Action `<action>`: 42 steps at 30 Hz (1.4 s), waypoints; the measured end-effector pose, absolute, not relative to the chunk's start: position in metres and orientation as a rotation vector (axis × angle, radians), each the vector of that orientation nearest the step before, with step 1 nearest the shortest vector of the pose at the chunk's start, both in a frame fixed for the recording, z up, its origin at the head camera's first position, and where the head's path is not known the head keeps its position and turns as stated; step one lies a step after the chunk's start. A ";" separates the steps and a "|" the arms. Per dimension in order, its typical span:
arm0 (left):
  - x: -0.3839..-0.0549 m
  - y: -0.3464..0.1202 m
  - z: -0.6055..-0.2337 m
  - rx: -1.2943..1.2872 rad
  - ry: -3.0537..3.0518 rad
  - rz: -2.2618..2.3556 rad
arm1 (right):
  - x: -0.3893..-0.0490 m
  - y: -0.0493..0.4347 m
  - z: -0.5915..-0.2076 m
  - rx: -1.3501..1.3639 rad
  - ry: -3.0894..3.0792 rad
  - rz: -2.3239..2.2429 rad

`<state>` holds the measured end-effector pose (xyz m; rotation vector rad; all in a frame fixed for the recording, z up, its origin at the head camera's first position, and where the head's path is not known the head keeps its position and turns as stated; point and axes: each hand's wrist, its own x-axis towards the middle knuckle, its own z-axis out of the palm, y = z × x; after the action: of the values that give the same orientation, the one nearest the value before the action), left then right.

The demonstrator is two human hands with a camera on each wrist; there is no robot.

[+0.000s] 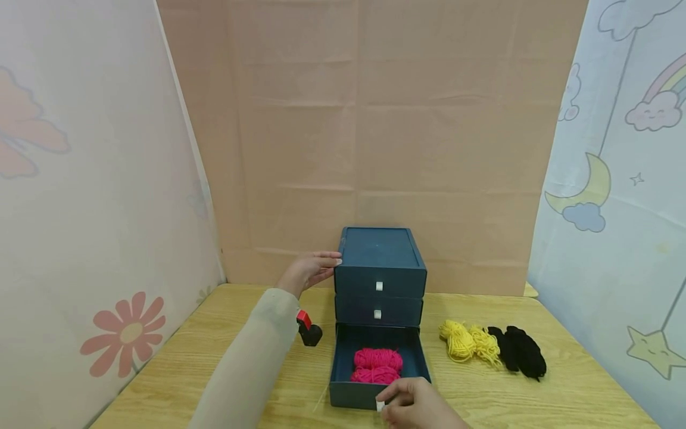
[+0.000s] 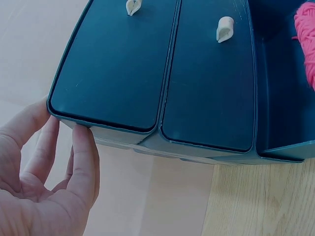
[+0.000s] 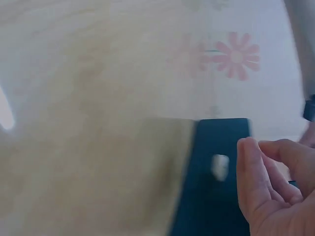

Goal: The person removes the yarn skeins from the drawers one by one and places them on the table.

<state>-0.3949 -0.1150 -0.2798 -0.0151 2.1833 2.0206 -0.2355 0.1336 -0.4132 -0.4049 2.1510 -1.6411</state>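
A dark blue cabinet of three drawers (image 1: 379,283) stands on the table, its bottom drawer (image 1: 351,394) pulled out. Inside that drawer lie bundles of pink yarn (image 1: 378,364). My left hand (image 1: 313,267) touches the cabinet's upper left edge with extended fingers; the left wrist view shows the fingertips against the side of the top drawer (image 2: 113,64). My right hand (image 1: 411,404) is at the front of the bottom drawer, near its white pull tab (image 3: 220,167). In the right wrist view the tab is apart from the fingers, whose tips come close to the thumb.
To the cabinet's right, yellow yarn (image 1: 463,341) lies on the wooden table (image 1: 461,393) beside black yarn (image 1: 521,351). Brown paper (image 1: 375,119) hangs behind the cabinet. Patterned cloths (image 1: 128,238) flank the table. A red and black device (image 1: 308,328) is at my left wrist.
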 end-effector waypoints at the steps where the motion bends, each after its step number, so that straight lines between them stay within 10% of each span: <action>1: -0.395 -0.115 -0.280 -0.013 2.182 2.022 | -0.235 0.135 -0.408 -0.413 2.139 -1.653; 14: -0.393 -0.114 -0.278 -0.007 2.153 2.032 | -0.272 0.154 -0.356 -0.618 2.324 -1.787; 42: -0.391 -0.114 -0.276 -0.047 2.166 2.035 | -0.330 0.139 -0.401 -0.623 2.409 -1.433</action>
<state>-0.3914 -0.1137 -0.2760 -0.0471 2.1661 2.0348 -0.3295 0.1386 -0.4009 -0.6234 2.4090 -1.4330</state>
